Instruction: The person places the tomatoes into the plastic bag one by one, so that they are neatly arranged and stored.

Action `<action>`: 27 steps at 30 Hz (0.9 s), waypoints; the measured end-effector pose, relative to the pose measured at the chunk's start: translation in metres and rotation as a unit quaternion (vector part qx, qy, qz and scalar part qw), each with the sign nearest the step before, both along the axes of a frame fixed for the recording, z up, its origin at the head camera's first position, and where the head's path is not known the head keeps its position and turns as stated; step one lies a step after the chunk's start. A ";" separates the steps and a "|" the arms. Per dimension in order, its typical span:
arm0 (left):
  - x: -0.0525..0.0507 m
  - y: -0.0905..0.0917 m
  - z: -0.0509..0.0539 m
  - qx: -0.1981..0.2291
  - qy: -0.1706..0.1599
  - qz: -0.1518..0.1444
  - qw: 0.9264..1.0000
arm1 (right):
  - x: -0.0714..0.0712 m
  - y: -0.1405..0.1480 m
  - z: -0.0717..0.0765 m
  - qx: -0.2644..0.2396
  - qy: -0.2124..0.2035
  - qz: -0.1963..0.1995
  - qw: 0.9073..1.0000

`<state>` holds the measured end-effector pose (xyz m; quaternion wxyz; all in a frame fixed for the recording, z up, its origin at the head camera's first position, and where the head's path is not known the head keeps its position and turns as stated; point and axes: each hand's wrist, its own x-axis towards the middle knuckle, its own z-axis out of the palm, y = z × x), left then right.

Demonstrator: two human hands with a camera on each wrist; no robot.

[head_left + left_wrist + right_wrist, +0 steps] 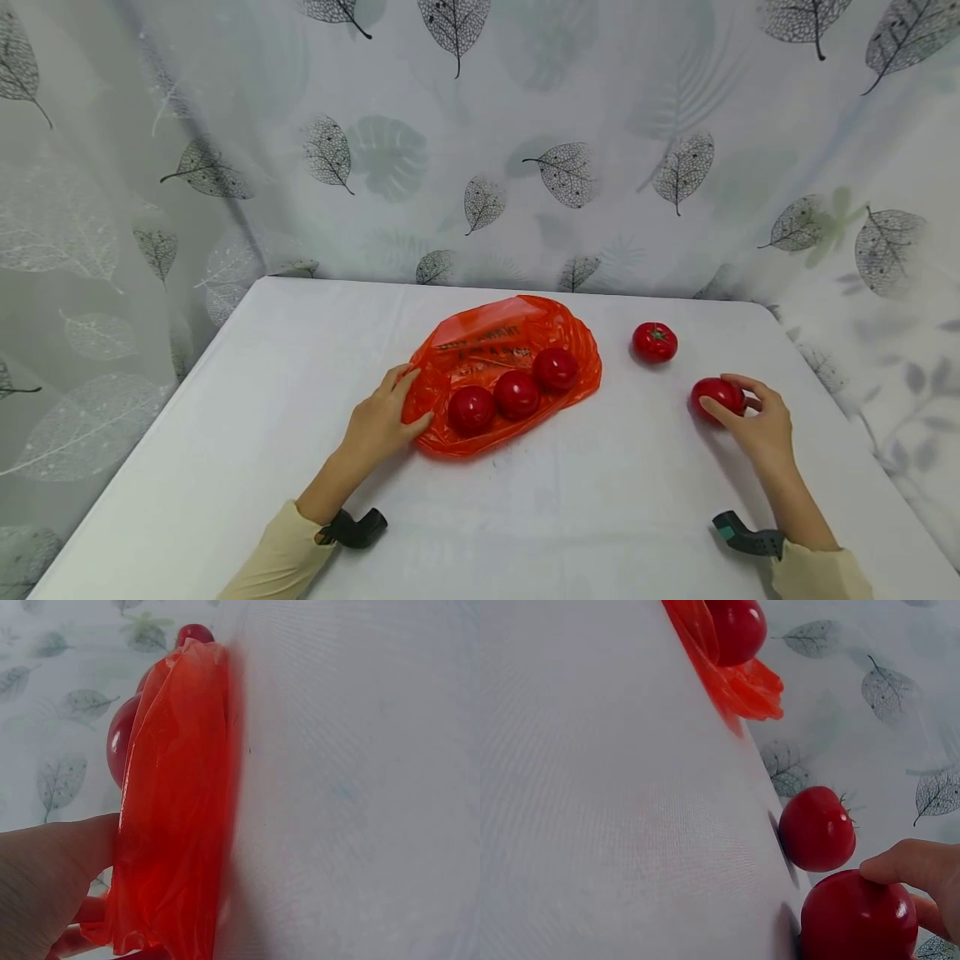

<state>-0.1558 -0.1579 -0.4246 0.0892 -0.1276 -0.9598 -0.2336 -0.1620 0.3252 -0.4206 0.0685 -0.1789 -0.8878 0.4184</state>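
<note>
Right hand grips the nearer loose tomato between thumb and fingers; left hand holds the left edge of the red bag. Both forearms angle forward and inward.

A white tabletop spreads from mid-scene down to six o'clock, its far edge nearly level. Behind it hangs a pale grey curtain printed with leaves — a dark, lacy leaf at twelve o'clock, a soft green split leaf at eleven, a white-veined leaf at nine, a yellow-green sprig near three. A shadowed fold slants at ten o'clock.
</note>
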 end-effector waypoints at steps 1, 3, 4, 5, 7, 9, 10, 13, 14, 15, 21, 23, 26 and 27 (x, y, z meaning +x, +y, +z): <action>0.000 0.000 0.000 0.000 -0.001 0.001 1.000 | 0.000 -0.001 0.000 -0.003 0.001 0.000 1.000; 0.001 -0.001 -0.001 0.000 -0.002 0.001 1.000 | 0.001 -0.004 0.001 -0.007 0.002 0.000 1.000; 0.001 -0.001 -0.001 0.000 -0.002 0.001 1.000 | 0.001 -0.005 0.001 -0.009 0.002 0.001 1.000; 0.001 -0.001 0.000 0.001 -0.002 0.001 1.000 | 0.001 -0.006 0.002 -0.011 0.001 0.001 1.000; 0.001 -0.001 -0.001 0.002 0.001 0.000 1.000 | 0.000 -0.007 0.002 -0.015 0.000 0.002 1.000; 0.001 -0.001 0.000 0.003 0.004 0.000 1.000 | -0.003 -0.006 0.000 -0.021 0.000 0.004 1.000; 0.001 -0.001 0.000 0.003 0.006 -0.001 1.000 | -0.005 -0.004 -0.002 -0.022 0.000 0.004 1.000; 0.000 -0.001 0.000 0.006 0.008 -0.001 1.000 | -0.010 0.003 -0.008 -0.027 0.007 0.008 1.000; 0.000 -0.001 0.001 0.006 0.008 -0.002 1.000 | -0.011 0.004 -0.010 -0.026 0.011 0.009 1.000; 0.001 -0.001 0.001 0.007 0.007 -0.002 1.000 | -0.012 0.004 -0.010 -0.030 0.012 0.012 0.999; 0.001 -0.001 0.001 0.006 0.009 -0.002 1.000 | -0.010 -0.010 0.000 -0.039 0.028 0.027 0.998; 0.001 -0.001 0.001 0.005 0.010 -0.002 1.000 | -0.009 -0.015 0.003 -0.039 0.037 0.032 0.998; 0.001 0.000 0.001 0.004 0.008 -0.002 1.000 | -0.013 -0.018 0.002 -0.050 0.046 0.040 0.997; 0.001 0.000 0.001 0.003 0.008 -0.002 1.000 | -0.015 -0.017 -0.001 -0.048 0.050 0.041 0.997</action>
